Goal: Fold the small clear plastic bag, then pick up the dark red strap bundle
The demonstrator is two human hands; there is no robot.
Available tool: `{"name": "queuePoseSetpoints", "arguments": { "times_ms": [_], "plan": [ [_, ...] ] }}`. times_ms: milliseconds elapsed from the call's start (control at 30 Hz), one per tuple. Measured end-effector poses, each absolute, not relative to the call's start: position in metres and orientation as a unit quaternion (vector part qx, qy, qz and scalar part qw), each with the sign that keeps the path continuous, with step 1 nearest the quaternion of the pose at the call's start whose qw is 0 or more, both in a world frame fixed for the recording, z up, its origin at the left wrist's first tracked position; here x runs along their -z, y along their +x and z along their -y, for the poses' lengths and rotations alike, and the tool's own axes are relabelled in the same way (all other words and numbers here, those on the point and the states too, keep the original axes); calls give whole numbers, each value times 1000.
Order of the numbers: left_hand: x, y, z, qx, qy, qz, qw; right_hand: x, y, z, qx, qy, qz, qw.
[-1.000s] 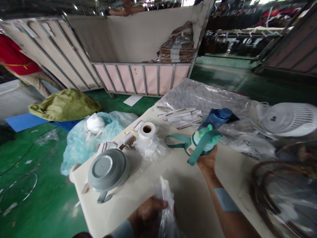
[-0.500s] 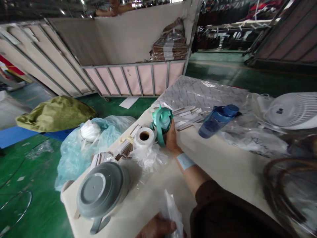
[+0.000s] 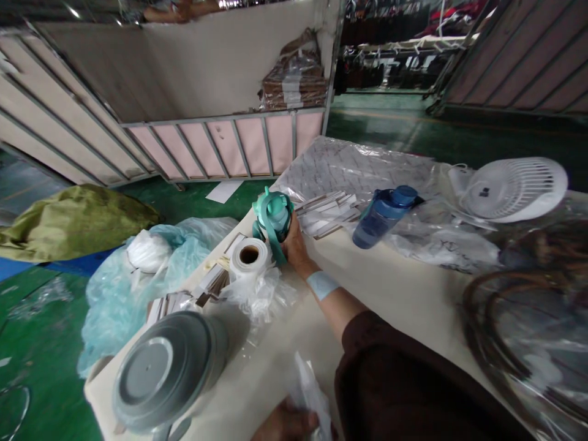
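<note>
Green bottle [image 3: 272, 215]: stands almost straight up, top up and away from me.
My right hand [image 3: 294, 245]: wrapped around it.
My left hand [image 3: 287, 422]: pinches a clear bag [image 3: 312, 395].

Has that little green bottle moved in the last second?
Yes. The right hand has carried the green bottle leftward, away from the blue bottle, and now holds it beside the white roll.

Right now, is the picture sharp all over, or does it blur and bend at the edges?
Head view: the teal bottle in the right hand is fairly sharp; the coiled hoops at lower right smear, the railing bows from the wide lens, and glare sits on the plastic sheet.
</note>
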State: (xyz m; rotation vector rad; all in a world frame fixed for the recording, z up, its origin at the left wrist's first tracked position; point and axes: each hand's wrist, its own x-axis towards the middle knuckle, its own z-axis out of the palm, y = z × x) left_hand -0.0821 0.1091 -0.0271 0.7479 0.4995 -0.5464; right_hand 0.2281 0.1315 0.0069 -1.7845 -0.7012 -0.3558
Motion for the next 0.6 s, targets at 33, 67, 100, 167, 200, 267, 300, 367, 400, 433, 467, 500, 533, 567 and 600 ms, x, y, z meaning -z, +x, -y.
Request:
{"name": "queuePoseSetpoints", "arguments": {
  "times_ms": [33, 67, 100, 167, 200, 267, 300, 367, 400, 433, 467, 500, 533, 567, 600],
  "plan": [
    [36, -85, -106, 266, 344, -237, 869, -8, 226, -125, 142, -766, 304, 548],
    [42, -88, -103, 268, 336, -228, 874, -9, 222, -116, 135, -776, 309, 533],
    [47, -89, -101, 267, 329, -218, 879, -10, 217, -104, 130, -786, 308, 519],
    [48, -90, -99, 253, 314, -220, 888, -10, 198, -72, 133, -802, 290, 504],
    [44, -89, -98, 244, 314, -228, 889, -10, 184, -52, 135, -808, 271, 505],
    [32, -83, -94, 229, 324, -247, 884, -8, 146, -7, 107, -811, 217, 533],
    [24, -78, -90, 222, 330, -255, 881, -8, 123, 16, 73, -804, 185, 560],
    [7, -65, -76, 199, 329, -263, 885, -11, 75, 58, -14, -779, 121, 615],
    [0, -58, -67, 180, 324, -262, 891, -13, 53, 76, -55, -765, 94, 635],
    [-7, -52, -56, 167, 326, -248, 897, -16, 32, 92, -87, -755, 76, 645],
    [-13, -47, -44, 157, 325, -236, 902, -20, 14, 106, -110, -749, 66, 650],
    [-18, -45, -32, 157, 328, -228, 903, -23, -2, 117, -125, -749, 61, 648],
    [-22, -45, -19, 156, 332, -222, 903, -26, -16, 127, -130, -752, 56, 643],
    [-26, -47, -7, 157, 336, -219, 903, -30, -27, 135, -124, -760, 51, 636],
    [-30, -52, 3, 158, 340, -217, 901, -33, -38, 142, -114, -772, 46, 624]
  ]
}}
